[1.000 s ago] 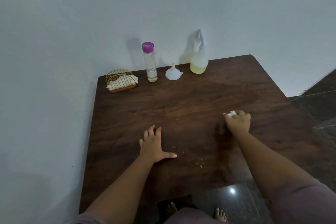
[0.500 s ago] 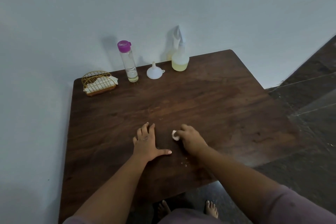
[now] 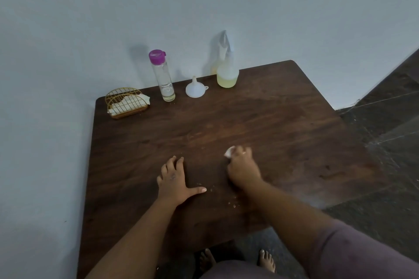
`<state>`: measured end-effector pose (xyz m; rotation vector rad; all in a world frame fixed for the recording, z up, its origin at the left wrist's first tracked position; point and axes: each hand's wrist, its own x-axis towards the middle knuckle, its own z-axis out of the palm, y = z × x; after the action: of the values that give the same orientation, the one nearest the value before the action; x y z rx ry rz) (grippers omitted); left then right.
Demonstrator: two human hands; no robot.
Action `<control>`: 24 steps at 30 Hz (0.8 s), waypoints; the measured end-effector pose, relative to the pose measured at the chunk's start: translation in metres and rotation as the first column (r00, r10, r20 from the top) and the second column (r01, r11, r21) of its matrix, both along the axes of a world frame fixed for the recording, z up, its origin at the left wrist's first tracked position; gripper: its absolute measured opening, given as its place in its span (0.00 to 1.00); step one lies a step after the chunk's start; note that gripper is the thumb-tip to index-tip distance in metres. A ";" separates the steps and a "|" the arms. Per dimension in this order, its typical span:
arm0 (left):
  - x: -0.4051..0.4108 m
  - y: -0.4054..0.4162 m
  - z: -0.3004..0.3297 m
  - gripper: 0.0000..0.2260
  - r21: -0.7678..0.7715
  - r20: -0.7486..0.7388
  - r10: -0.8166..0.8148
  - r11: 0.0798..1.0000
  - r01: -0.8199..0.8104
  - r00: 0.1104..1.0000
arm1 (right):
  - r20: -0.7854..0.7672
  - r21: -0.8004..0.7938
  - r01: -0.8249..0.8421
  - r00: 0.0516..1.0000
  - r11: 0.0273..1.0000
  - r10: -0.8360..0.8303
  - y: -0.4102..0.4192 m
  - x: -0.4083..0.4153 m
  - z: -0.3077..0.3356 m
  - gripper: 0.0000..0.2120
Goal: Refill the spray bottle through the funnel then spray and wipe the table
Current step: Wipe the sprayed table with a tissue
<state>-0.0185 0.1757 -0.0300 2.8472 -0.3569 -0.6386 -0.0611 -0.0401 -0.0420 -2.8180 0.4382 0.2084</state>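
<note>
Dark brown wood makes the table (image 3: 260, 124) in front of you, and it stands in the corner against a pale wall (image 3: 204, 2). Your left hand (image 3: 173, 179) lies flat on the wood, palm down, with the fingers close together and the thumb stretched out to the right. Your right hand (image 3: 242, 169) is curled into a loose fist near the middle of the table, and it presses a small white tissue (image 3: 229, 152) to the surface; only a little of the tissue shows at the fingertips. The two hands are near each other but apart. Some small pale crumbs (image 3: 231, 203) lie on the wood between them, closer to you.

At the far edge, by the wall, four things stand in a row. The spray bottle (image 3: 227, 72) is the one most to the right; it stands upright with yellowish liquid in its lower part and the spray head on top. Just beside it on the left the white funnel (image 3: 195, 89) rests upside down, wide mouth on the table. Next comes a tall clear bottle (image 3: 163, 79) with a purple cap, holding only a little liquid at the bottom. At the far left corner a gold wire holder (image 3: 125, 103) keeps white tissues. Your bare feet (image 3: 267, 258) show on the dark floor (image 3: 385, 188) under the near edge.
</note>
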 end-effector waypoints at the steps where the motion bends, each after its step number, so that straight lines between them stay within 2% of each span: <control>1: 0.001 0.004 0.000 0.56 0.009 0.001 0.001 1.000 -0.001 1.000 | -0.007 -0.007 -0.122 0.993 0.993 0.122 0.027 -0.003 0.000 0.21; 3: 0.003 0.011 0.001 0.57 0.018 0.003 0.002 1.000 -0.002 1.000 | -0.040 -0.035 -0.374 0.927 0.927 0.372 0.067 -0.012 0.002 0.21; 5: 0.004 0.017 0.001 0.57 0.014 0.003 0.014 1.000 -0.014 1.000 | -0.057 -0.019 -0.515 0.856 0.857 0.513 0.072 -0.010 0.006 0.19; 7: 0.004 0.022 0.002 0.58 0.008 -0.005 0.025 1.000 -0.025 1.000 | -0.041 0.100 -0.428 0.900 0.898 0.434 0.050 0.000 0.012 0.17; 9: 0.003 0.024 0.003 0.59 0.011 -0.018 0.009 1.000 -0.009 1.000 | 0.013 0.161 -0.169 0.986 0.972 0.169 0.011 0.008 0.019 0.16; 11: 0.000 0.026 0.003 0.61 0.020 -0.045 -0.014 1.000 0.015 0.999 | -0.008 0.113 0.108 0.994 0.988 -0.108 -0.028 0.008 0.025 0.15; 12: -0.003 0.027 0.003 0.61 0.026 -0.056 -0.027 0.999 0.029 0.998 | -0.058 0.068 0.179 0.983 0.982 -0.175 -0.039 0.005 0.026 0.15; 13: -0.005 0.027 0.003 0.62 0.030 -0.060 -0.042 0.999 0.044 0.997 | -0.108 0.010 0.175 0.979 0.985 -0.172 -0.042 0.002 0.026 0.15; 15: -0.010 0.028 0.002 0.63 0.026 -0.063 -0.068 0.997 0.070 0.996 | -0.128 -0.067 0.020 0.991 0.998 -0.029 -0.023 -0.007 0.024 0.15; 18: -0.017 0.029 0.000 0.63 0.012 -0.053 -0.087 0.996 0.088 0.995 | -0.110 -0.001 -0.266 0.958 0.964 0.264 0.039 -0.023 0.018 0.15; 20: -0.021 0.030 0.001 0.63 0.018 -0.054 -0.101 0.995 0.102 0.993 | -0.097 0.096 -0.365 0.923 0.926 0.374 0.073 -0.029 0.016 0.17; 21: -0.023 0.031 0.001 0.63 0.023 -0.050 -0.106 0.994 0.108 0.993 | -0.057 0.160 -0.324 0.940 0.932 0.337 0.080 -0.029 0.016 0.18; 24: -0.027 0.037 0.004 0.63 0.032 -0.039 -0.109 0.993 0.110 0.993 | 0.017 0.284 0.044 0.999 0.958 -0.051 0.054 -0.021 0.023 0.17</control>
<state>-0.0454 0.2124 -0.0259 2.8589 -0.5039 -0.7238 -0.0823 0.0141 -0.0194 -2.5239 0.4322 0.2093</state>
